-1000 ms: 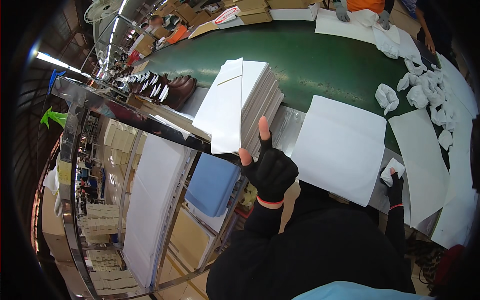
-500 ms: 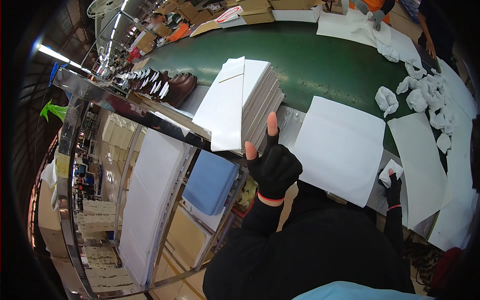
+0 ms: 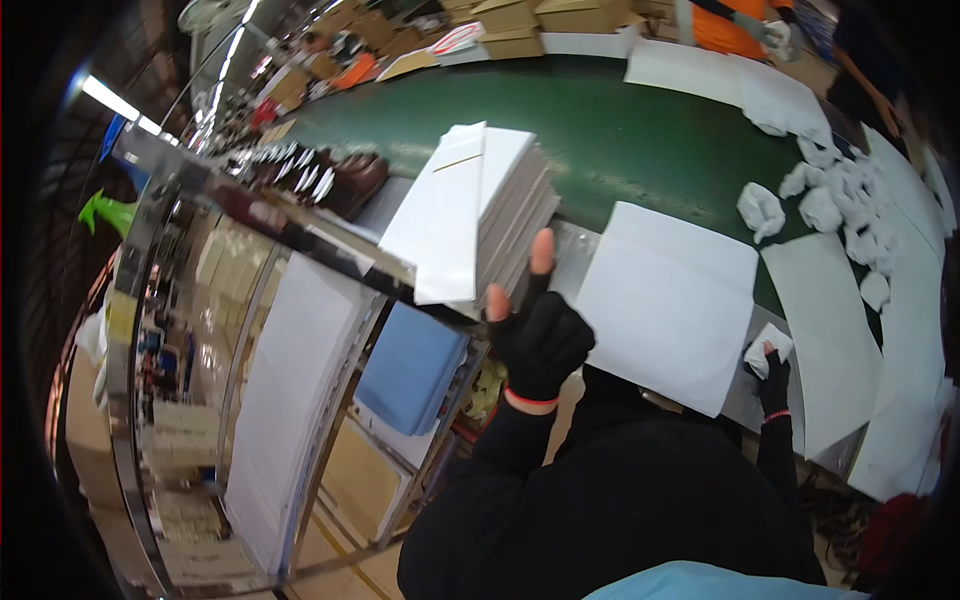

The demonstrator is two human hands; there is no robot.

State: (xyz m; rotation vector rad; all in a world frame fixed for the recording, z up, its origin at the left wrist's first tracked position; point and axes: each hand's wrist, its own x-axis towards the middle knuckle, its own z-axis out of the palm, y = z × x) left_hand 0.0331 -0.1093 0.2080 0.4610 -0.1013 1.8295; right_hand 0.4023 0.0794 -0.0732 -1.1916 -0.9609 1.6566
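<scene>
My left hand (image 3: 545, 335), in a black glove with bare fingertips, is raised beside the near left edge of a large white paper sheet (image 3: 668, 300). Its thumb and index finger stretch apart with nothing between them; the other fingers are curled in. Low at the right, my right hand (image 3: 774, 384) is closed on a crumpled paper wad (image 3: 768, 347), near the sheet's right edge. Left of the white sheet stands a tall stack of paper (image 3: 515, 205), with a narrow folded white sheet (image 3: 452, 215) on top.
Several crumpled paper wads (image 3: 822, 210) lie right on the green table (image 3: 600, 130), beside long pale sheets (image 3: 825, 330). Brown shoes (image 3: 352, 185) stand at the left. A metal-framed shelf (image 3: 290, 235) holds a blue stack (image 3: 412, 365). Across the table, a person in orange (image 3: 727, 28) grips something white.
The view has shifted slightly. Both my hands keep nearly the same pose. Across the table, the co-worker's gloved hands have moved up and right from the sheets and now hold something white.
</scene>
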